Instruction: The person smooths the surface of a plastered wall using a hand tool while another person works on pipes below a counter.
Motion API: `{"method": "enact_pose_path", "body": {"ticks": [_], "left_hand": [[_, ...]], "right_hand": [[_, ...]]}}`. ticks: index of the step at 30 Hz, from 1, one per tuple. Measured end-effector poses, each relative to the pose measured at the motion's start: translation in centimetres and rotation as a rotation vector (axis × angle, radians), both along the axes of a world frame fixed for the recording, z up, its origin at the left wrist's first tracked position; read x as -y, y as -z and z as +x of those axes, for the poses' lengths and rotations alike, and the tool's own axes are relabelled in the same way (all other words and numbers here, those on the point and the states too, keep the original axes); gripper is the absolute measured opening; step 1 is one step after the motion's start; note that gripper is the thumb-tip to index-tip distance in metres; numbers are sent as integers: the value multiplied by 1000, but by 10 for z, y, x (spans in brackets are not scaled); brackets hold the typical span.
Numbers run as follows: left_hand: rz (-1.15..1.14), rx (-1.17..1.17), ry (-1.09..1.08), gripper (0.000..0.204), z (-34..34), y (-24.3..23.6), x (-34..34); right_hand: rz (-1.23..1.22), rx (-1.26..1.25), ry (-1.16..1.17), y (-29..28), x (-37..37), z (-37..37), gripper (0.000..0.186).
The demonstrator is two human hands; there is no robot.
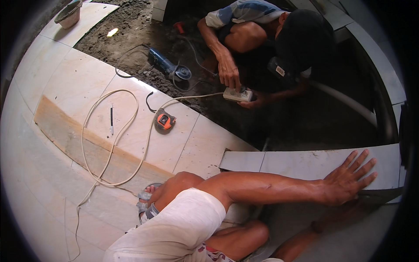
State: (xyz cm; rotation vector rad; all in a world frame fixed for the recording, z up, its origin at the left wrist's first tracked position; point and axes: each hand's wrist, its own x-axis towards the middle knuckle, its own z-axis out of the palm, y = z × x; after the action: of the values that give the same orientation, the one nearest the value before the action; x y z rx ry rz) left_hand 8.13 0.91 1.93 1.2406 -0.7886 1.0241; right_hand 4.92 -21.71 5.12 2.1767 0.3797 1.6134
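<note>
My left hand (349, 179) lies palm down with fingers spread on the pale grey tile (301, 160) that tops a low ledge. From the lower edge my right forearm (299, 242) reaches up beside the ledge's side. In the shadow just below the left hand is my right hand (342, 214); its fingers are too dark to make out. Across from me a person (244, 37) crouches, one hand (229, 70) pressing on a white socket strip (238, 94) while the other hand supports it from below.
A blue angle grinder (168, 63) rests on rough mortar (131, 41). An orange tape measure (165, 121), a pen (111, 120), a looped cream cable (137, 102) and a wooden board (56, 118) lie on floor tiles. A bucket (69, 16) stands far left; a pale pipe (345, 101) lies right.
</note>
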Motion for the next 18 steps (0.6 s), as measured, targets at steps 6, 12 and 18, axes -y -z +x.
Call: {"method": "enact_pose_path", "body": {"ticks": [6, 12, 18], "left_hand": [[47, -44, -86, 82, -2, -4, 6], [112, -46, 29, 82, -8, -6, -14], [156, -62, 60, 79, -8, -1, -23]], "right_hand": [[-112, -148, 227, 94, 26, -6, 47], [-134, -55, -67, -56, 20, 1, 47], [389, -210, -177, 4, -68, -18, 52]]}}
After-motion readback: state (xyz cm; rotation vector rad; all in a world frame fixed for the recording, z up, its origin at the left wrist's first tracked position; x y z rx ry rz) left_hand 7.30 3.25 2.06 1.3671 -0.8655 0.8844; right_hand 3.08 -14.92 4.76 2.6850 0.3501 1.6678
